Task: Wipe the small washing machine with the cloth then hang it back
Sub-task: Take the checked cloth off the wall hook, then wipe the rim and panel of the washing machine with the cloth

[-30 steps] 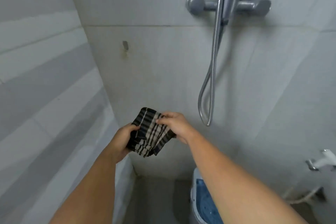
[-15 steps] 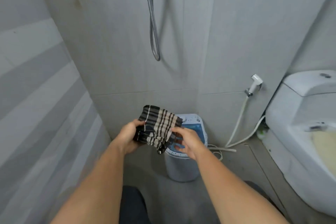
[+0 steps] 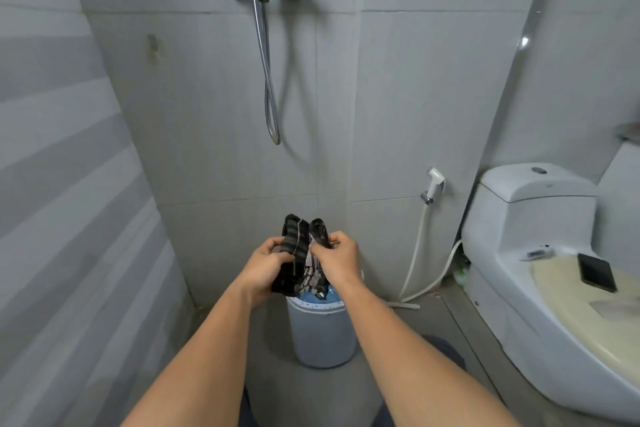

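While both hands are bunching the striped cloth (image 3: 304,256) in the air, no wiping appears to have begun yet, so the task seems to be at its very start. Taking the small washing machine (image 3: 323,333) on the floor as the landmark: far up and to its left, a small wall hook (image 3: 151,43) is sitting bare on the tiles, which is probably where the cloth will have to go back at the end. The left hand (image 3: 265,270) is hovering just above and left of the machine's lid, its fingers (image 3: 273,246) clenched around the left side of the cloth. The cloth itself is hanging directly above the blue lid, its lowest fold close to the lid; whether it is touching I cannot tell. The right hand (image 3: 337,260) is working just above the machine's right rim, its fingers (image 3: 327,246) pinching the cloth's right edge. Well to the right of the machine, a bidet sprayer (image 3: 434,182) is hanging on the wall, and beyond it a toilet (image 3: 540,253) is carrying a phone (image 3: 597,272) on its lid. Left to do, as I judge it: wipe the lid and body, then hang the cloth.
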Demonstrator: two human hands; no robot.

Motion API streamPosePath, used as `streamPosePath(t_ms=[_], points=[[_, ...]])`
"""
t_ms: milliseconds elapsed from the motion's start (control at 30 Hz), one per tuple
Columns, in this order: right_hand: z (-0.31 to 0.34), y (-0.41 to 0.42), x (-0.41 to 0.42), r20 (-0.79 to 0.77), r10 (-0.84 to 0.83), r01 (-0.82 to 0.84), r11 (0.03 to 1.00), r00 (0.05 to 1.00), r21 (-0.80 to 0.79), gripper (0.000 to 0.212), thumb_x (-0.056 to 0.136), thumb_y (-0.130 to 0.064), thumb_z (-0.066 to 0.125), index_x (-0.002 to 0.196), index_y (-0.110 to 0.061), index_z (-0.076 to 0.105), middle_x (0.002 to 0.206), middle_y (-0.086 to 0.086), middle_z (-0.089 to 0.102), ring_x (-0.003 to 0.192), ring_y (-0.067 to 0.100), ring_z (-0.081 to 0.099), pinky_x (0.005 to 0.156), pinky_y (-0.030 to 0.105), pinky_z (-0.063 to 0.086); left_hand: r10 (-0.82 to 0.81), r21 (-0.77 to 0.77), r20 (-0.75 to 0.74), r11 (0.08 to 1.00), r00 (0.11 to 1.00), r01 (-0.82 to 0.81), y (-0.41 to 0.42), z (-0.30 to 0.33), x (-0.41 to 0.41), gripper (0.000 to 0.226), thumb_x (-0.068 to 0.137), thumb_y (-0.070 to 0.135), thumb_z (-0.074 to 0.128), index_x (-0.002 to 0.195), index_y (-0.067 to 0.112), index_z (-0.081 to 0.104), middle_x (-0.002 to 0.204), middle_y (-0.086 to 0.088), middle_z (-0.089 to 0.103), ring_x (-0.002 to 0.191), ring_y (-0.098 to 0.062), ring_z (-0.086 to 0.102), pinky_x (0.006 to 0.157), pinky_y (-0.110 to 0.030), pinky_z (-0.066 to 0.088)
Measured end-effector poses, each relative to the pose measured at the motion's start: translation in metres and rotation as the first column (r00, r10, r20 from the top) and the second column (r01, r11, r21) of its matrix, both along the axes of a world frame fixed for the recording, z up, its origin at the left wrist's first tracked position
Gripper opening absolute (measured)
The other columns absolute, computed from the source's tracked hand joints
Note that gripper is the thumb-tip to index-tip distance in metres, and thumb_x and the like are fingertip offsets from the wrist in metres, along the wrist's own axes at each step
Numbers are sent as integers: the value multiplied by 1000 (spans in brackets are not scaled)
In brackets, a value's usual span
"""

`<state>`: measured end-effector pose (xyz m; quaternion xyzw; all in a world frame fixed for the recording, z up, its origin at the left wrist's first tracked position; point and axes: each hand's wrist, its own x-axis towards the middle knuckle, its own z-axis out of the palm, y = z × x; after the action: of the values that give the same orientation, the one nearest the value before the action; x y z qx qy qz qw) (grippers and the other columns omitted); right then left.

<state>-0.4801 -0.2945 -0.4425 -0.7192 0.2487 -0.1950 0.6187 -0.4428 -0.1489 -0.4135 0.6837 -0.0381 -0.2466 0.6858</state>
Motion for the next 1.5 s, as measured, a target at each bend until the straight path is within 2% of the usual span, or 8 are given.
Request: streamPosePath(t_ms=[200,400,467,600,1000,1133,1267,1500], points=[[26,12,-14,39,262,-265,947,964,184,31,100,-44,57,99,-22,78,90,-4,78,84,13,72,80,35,58,-28,-137,-22,990,999,24,1,0,-12,54,79,40,78,119,10,59,107,-19,74,95,-37,73,70,-47,59],[17,-5,-13,48,240,-244,956,970,163,22,94,-15,61,111,-27,68,94,0,80,77,15,67,59,19,50,89,-86,-63,992,994,-95,8,-17,-2,33,81,12,62,113,5,59,89,-19,73,77,-34,70,70,-49,57],[4,-11,-11,-24,69,-62,976,997,208,28,82,-35,74,109,-30,66,107,2,77,94,17,68,78,28,57,89,-108,-98,989,991,-99,2,-13,-4,19,84,14,55,100,8,64,80,-15,71,69,-30,68,65,-42,57],[-10,-17,-16,-70,351,-223,725,934,652,66,66,-67,83,113,-22,77,112,7,77,110,29,70,96,48,55,-2,-165,-233,986,972,-37,-13,-13,-5,26,83,21,48,89,6,69,85,-17,71,71,-30,67,68,-36,54],[-77,-49,1,-4,107,-72,694,994,717,45,84,-39,80,124,-19,70,116,12,76,108,33,73,97,61,53,81,230,-152,972,985,-45,-41,-86,23,55,76,64,66,108,20,55,105,-12,72,96,-29,71,74,-42,58],[-118,-58,21,-96,107,24,540,990,841,48,89,-28,71,133,-11,64,122,15,73,112,32,71,101,51,53,108,258,-192,965,975,-56,-37,-129,44,40,88,55,59,108,21,58,97,-4,71,84,-22,70,66,-32,51],[-157,-59,43,-226,75,168,458,971,873,50,86,-15,70,134,0,62,99,16,78,76,23,76,60,30,60,141,337,-270,940,953,-43,-32,-189,67,30,91,44,61,101,15,64,98,-10,73,78,-21,66,60,-30,46],[-203,-89,154,-234,-2,218,367,972,904,34,101,0,35,128,2,56,116,34,69,111,44,66,83,62,58,249,472,-224,873,942,-119,-25,-259,141,17,89,20,67,72,23,66,77,-1,69,78,-20,64,71,-27,46]])
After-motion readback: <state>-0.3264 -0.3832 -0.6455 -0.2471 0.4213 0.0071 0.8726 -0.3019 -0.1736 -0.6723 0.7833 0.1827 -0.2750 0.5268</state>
